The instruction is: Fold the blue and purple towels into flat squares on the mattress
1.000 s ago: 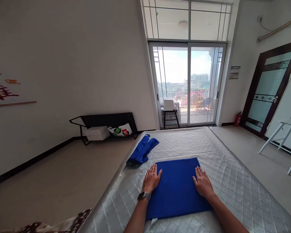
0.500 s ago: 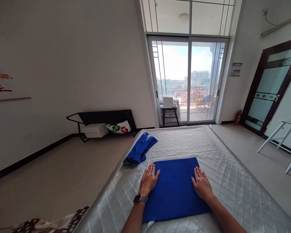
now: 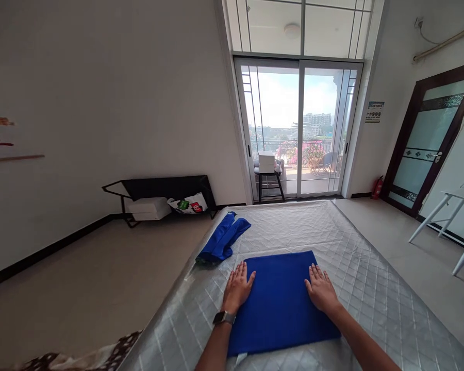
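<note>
A blue cloth [image 3: 280,304], folded into a flat rectangle, lies on the silver quilted mattress [image 3: 375,304]. My left hand [image 3: 237,286] rests flat along its left edge, fingers stretched out and pointing away from me; a watch [image 3: 224,318] is on that wrist. Along the right edge my right hand [image 3: 322,287] lies flat too, fingers extended and thumb on the cloth. A small white tag [image 3: 241,356] sticks out at the near edge. Farther off to the left, a second blue cloth [image 3: 223,239] lies loosely bunched.
A black low rack [image 3: 170,188] by the left wall holds white boxes [image 3: 149,208] and a printed bag [image 3: 189,204]. Ahead are sliding glass doors [image 3: 299,129] and a dark stool [image 3: 270,185]. White table legs [image 3: 433,216] stand at right. A brown patterned blanket [image 3: 112,353] shows lower left.
Both hands stay in nearly the same places on the folded cloth. The camera view has shifted very slightly.
</note>
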`<state>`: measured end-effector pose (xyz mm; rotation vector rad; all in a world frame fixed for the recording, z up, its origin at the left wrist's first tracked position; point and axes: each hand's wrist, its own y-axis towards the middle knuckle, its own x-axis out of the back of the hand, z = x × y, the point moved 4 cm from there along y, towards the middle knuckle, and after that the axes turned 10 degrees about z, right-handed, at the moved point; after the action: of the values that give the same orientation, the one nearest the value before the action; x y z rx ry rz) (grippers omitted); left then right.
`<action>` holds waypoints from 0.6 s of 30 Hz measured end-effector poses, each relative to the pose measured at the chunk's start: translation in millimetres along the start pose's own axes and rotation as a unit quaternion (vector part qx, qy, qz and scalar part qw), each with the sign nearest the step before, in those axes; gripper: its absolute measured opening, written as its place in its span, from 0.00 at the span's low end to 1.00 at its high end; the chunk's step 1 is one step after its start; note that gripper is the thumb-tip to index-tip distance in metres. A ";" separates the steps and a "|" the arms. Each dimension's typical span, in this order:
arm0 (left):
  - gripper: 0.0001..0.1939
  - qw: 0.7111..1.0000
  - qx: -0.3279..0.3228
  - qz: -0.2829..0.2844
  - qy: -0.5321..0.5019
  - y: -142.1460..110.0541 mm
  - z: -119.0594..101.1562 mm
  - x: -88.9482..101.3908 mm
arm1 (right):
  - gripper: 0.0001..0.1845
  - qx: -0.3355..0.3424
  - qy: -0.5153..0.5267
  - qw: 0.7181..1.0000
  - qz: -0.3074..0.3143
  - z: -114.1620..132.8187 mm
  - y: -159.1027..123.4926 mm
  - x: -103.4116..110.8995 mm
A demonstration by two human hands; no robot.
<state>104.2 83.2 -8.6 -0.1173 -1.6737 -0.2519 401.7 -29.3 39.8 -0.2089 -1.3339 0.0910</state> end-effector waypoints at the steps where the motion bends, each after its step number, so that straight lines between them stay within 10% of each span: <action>1: 0.35 1.000 0.001 0.003 0.001 -0.1 -0.1 -0.1 | 0.35 0.000 -0.003 1.000 0.000 2.4 6.3 3.7; 18: 0.36 1.000 0.005 -0.013 0.013 0.8 -3.7 8.7 | 0.34 -0.022 0.011 0.999 -0.026 2.4 67.4 13.2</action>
<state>106.9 82.5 0.4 -0.0841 -1.6522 -0.2634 406.1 39.3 39.2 -0.2117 -1.3189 0.0151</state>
